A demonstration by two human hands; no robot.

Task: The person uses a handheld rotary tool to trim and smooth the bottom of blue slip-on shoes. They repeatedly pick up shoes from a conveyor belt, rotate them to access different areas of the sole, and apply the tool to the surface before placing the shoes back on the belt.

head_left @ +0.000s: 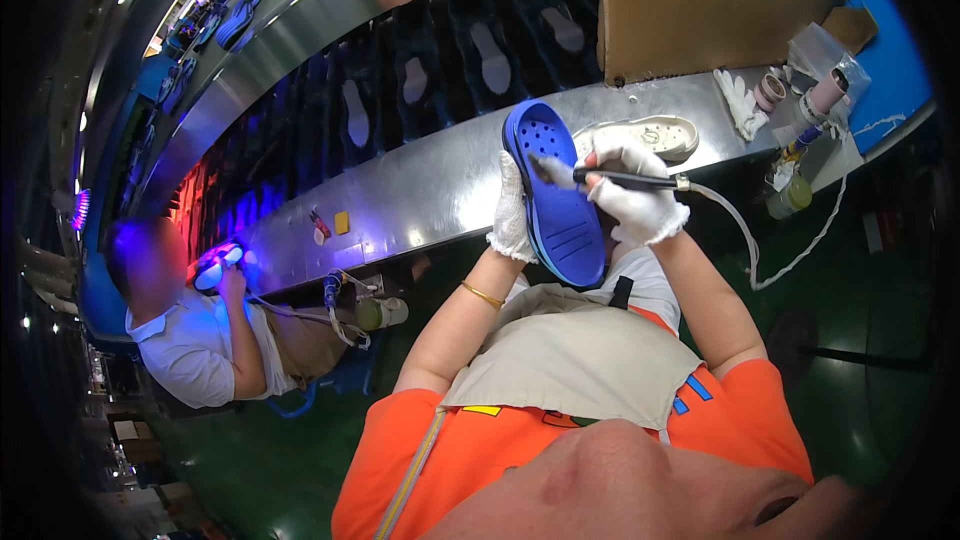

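A blue clog-style shoe (560,210) with holes at the toe stands upright in front of my chest. My left hand (511,218), in a white glove, grips its left side. My right hand (632,190), also gloved in white, holds a black pen-like tool (630,180) whose tip touches the upper part of the blue shoe. A pale hose (745,240) runs from the tool's rear down to the right.
A white shoe (655,132) lies on the steel bench (440,190) behind the blue one. White gloves (740,105), tape rolls and a bottle (790,195) sit at the right. Dark conveyor with insoles (490,55) runs behind. Another person (200,340) works at the left.
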